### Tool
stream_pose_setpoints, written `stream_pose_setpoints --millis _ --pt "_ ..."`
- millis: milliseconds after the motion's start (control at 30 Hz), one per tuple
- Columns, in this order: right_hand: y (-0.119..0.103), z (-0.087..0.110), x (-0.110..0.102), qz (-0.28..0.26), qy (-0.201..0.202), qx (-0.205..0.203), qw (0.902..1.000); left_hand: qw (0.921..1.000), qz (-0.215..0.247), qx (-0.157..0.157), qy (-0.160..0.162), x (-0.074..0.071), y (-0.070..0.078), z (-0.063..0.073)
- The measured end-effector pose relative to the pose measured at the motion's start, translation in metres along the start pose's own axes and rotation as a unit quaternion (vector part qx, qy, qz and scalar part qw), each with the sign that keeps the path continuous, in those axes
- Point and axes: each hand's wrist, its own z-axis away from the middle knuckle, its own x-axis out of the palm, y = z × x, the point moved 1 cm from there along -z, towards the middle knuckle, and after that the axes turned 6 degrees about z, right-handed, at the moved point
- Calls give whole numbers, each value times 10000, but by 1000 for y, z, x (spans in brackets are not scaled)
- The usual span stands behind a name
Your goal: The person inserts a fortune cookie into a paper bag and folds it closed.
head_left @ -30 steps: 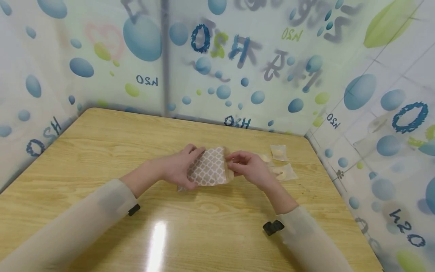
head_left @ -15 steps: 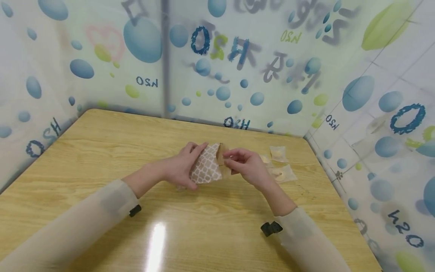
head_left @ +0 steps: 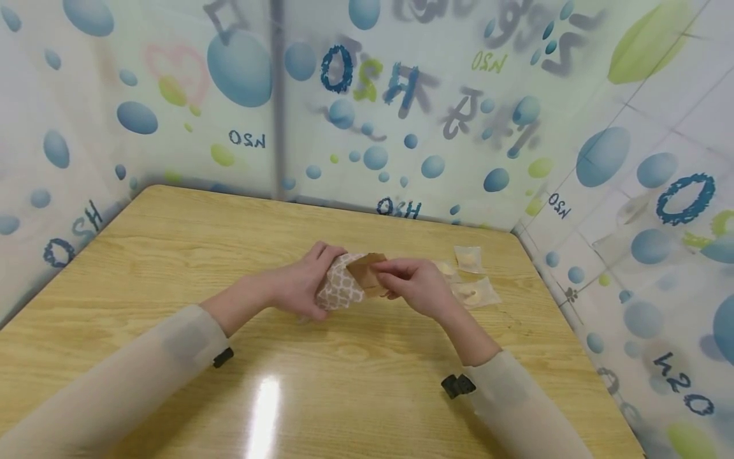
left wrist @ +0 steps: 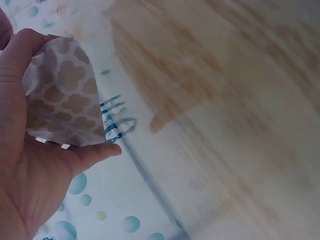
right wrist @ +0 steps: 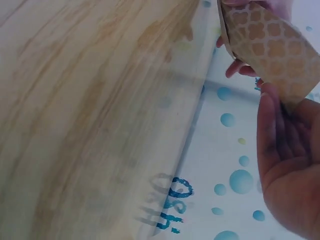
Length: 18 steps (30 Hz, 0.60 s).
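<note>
A small paper bag (head_left: 339, 285) with a white lattice pattern on brown is held a little above the middle of the table. My left hand (head_left: 299, 285) grips its closed end, thumb on the near side and fingers over the far side. In the left wrist view the patterned side of the bag (left wrist: 70, 97) spans from fingers to thumb. My right hand (head_left: 421, 287) pinches the edge of the bag's mouth between thumb and fingertips. The plain brown inside shows there, the mouth spread and facing right. From the right wrist, the bag (right wrist: 274, 47) appears tilted above the fingertips.
Several clear packets with pale contents lie right of the bag: one packet (head_left: 468, 259) at the back, another packet (head_left: 477, 292) nearer, and one partly behind the right hand. The wooden table (head_left: 321, 395) meets a printed curtain (head_left: 355, 146) along its back edge.
The bag's mouth has spread wider and turned toward the camera, showing its brown inside. My right hand has shifted slightly left with the edge. The left hand keeps its grip; the packets have stayed put.
</note>
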Motion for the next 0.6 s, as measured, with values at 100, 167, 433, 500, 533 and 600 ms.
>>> stream_pose_setpoints --millis 100,167,433,500,533,600 --pt "-3 2 1 241 97 137 9996 9999 96 -38 -74 1 -1 1" --pt "-5 3 1 291 123 130 9994 9999 167 -16 -11 1 -3 1" --pt "-3 4 -1 -219 -311 -59 9993 9991 326 36 262 -2 -10 2" --pt "-3 5 -1 -279 -320 -68 9991 9992 319 56 247 -3 -12 1" --pt "-4 6 -1 -301 -284 -47 9991 9992 314 64 242 -3 -13 1" --pt "-5 7 0 -306 -220 -21 9993 9992 310 52 233 -3 -13 2"
